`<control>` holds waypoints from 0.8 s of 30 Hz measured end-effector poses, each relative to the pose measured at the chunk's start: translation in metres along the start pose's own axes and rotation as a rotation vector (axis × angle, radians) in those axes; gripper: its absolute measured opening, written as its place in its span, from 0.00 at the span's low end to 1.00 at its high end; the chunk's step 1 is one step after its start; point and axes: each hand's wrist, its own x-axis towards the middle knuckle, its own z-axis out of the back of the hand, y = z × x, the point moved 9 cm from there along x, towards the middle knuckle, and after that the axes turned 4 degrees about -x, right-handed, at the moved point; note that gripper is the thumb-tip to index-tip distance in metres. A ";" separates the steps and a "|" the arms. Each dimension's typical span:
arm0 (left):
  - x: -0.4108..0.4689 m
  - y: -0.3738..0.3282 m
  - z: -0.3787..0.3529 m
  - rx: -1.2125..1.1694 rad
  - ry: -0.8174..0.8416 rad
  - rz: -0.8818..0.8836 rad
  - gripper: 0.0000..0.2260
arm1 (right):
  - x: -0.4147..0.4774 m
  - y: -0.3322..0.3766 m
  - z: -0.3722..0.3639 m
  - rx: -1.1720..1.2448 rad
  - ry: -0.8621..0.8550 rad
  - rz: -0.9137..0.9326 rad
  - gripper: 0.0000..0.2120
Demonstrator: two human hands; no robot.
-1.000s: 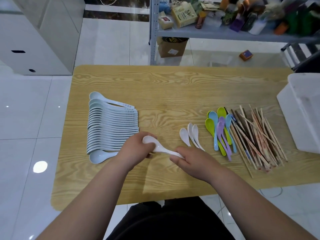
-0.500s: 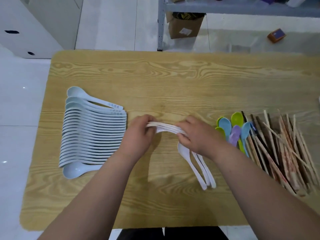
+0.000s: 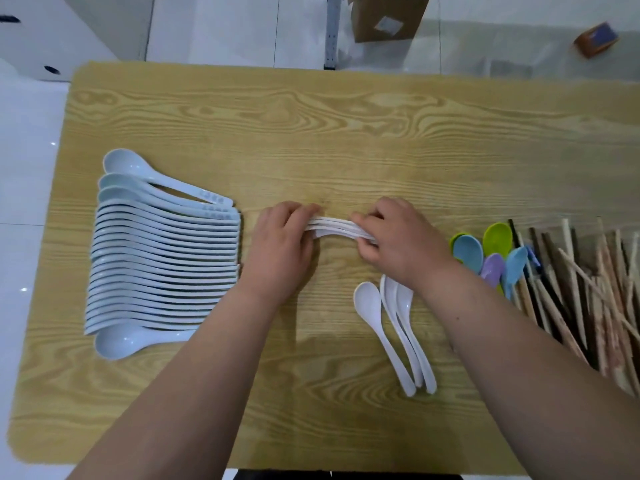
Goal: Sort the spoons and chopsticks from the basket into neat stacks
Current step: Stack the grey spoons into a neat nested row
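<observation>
My left hand [image 3: 282, 247] and my right hand [image 3: 401, 242] hold the two ends of a small nested stack of white spoons [image 3: 330, 227] at the middle of the wooden table [image 3: 346, 133]. A long row of pale blue spoons [image 3: 162, 261] lies on the left. Three more white spoons [image 3: 398, 327] lie near my right wrist. Coloured spoons [image 3: 491, 254] in green, blue and purple sit to the right, beside a loose heap of wooden chopsticks [image 3: 581, 292].
A cardboard box [image 3: 384, 15] and a metal shelf leg [image 3: 330, 32] stand on the tiled floor behind the table. A small orange box [image 3: 595, 39] lies on the floor at the back right. White furniture [image 3: 52, 26] stands at the back left.
The camera has tilted down and moved closer. Both hands have carried the white spoon from the front of the table to its middle and now hold a nested stack there.
</observation>
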 end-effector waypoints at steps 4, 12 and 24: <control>0.000 -0.005 0.000 0.029 0.011 -0.067 0.17 | -0.003 -0.002 -0.005 -0.017 -0.017 -0.027 0.24; 0.002 -0.011 0.003 0.116 0.068 -0.071 0.23 | -0.006 -0.005 -0.007 -0.008 0.007 -0.084 0.23; -0.045 -0.057 0.019 0.009 -0.023 -0.131 0.19 | -0.099 -0.003 0.027 0.194 -0.316 -0.258 0.19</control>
